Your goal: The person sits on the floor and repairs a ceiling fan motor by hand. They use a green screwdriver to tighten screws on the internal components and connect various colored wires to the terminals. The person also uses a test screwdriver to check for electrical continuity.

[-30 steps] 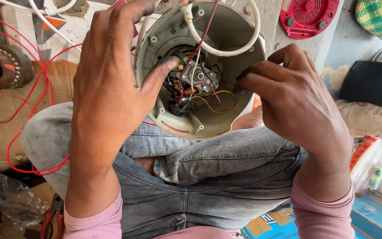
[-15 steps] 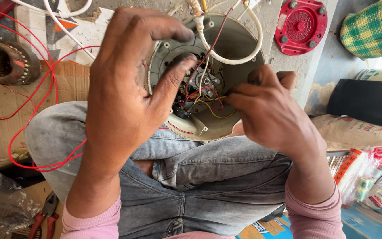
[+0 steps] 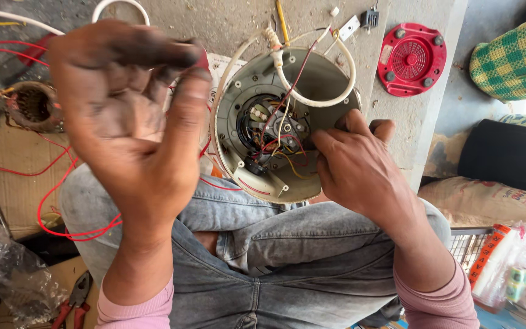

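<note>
Right hand (image 3: pixel 360 173) pinches wires inside the housing (image 3: pixel 284 125) on the lap, left hand (image 3: pixel 132 116) lifted open at nine o'clock holding nothing, so unsteadied, that housing could slip and strain the wires.

The round shell (image 3: pixel 248 176) was cream with red and yellow wires (image 3: pixel 278 149) inside. The cap (image 3: pixel 412 59) was red. The cloth (image 3: pixel 515 58) had green checks.
</note>
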